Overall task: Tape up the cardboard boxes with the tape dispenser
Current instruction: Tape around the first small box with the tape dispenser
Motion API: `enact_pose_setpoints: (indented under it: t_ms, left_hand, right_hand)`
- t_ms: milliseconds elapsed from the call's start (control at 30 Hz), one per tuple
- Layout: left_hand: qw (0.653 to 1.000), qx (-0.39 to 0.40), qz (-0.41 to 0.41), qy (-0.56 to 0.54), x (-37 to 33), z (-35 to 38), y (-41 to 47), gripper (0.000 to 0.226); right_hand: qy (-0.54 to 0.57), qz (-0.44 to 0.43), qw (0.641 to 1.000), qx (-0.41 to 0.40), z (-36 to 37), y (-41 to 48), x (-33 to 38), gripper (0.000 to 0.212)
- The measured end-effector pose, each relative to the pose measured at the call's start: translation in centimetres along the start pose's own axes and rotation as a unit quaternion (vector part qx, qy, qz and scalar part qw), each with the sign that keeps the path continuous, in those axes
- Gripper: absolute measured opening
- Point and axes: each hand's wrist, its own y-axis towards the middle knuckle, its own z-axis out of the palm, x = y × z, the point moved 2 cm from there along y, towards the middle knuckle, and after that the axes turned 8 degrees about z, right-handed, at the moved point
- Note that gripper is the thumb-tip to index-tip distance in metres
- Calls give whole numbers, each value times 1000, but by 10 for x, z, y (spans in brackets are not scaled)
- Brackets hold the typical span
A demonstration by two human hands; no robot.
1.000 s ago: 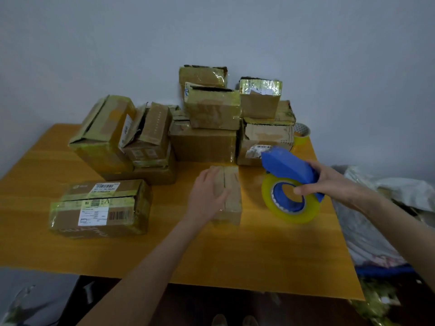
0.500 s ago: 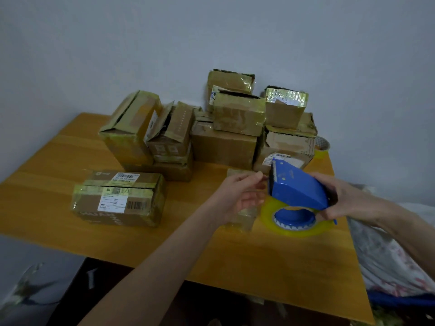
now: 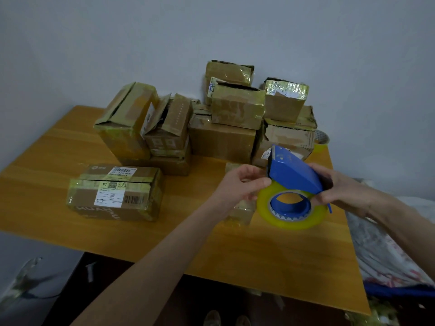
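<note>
A blue tape dispenser [image 3: 292,172] carrying a yellowish tape roll [image 3: 294,222] hangs above the right part of the wooden table [image 3: 282,267]. My right hand [image 3: 341,187] grips its rear handle. My left hand [image 3: 237,187] is at the dispenser's front end, thumb and fingers curled and pinching at the edge of the roll. Under my left hand lies a small cardboard box [image 3: 242,214], mostly hidden by the hand and the roll.
A taped, labelled box [image 3: 115,194] lies at the left front. Several worn cardboard boxes [image 3: 221,140] are piled against the wall at the back. A spare tape roll [image 3: 321,140] sits at the back right corner. Plastic bags [image 3: 388,250] lie beside the table's right edge.
My left hand left the top of the small box and rose to the dispenser's front, where it now pinches the roll. My right hand tipped the dispenser flatter, closer to me.
</note>
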Motion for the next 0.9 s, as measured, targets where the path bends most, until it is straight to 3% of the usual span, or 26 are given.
enact_pose_setpoints:
  t_ms: [233, 367, 433, 567, 667, 733, 867, 900]
  left_hand:
    - [974, -94, 118, 166, -1, -3, 3, 10]
    - [876, -85, 265, 394, -7, -6, -1, 7]
    - [854, -81, 282, 429, -9, -6, 0, 8]
    - [859, -73, 273, 427, -13, -12, 2, 7]
    - [783, -45, 343, 517, -21, -11, 1, 9]
    - [752, -33, 365, 547, -23, -13, 3, 11]
    - [820, -57, 308, 479, -29, -18, 7, 5]
    - [820, -65, 314, 474, -29, -18, 6, 5]
  right_hand:
    - [37, -1, 999, 6, 1, 3, -2, 85]
    - [33, 17, 999, -1, -1, 7, -5, 85]
    - [30, 23, 999, -5, -2, 9, -6, 84]
    - [24, 30, 999, -9, -2, 10, -6, 83]
    - [8, 31, 999, -9, -1, 9, -3, 82]
    - [0, 31, 999, -14, -1, 9, 0, 82]
    - [25, 34, 999, -11, -2, 12, 1, 75]
    - [33, 34, 999, -12, -2, 13, 1, 73]
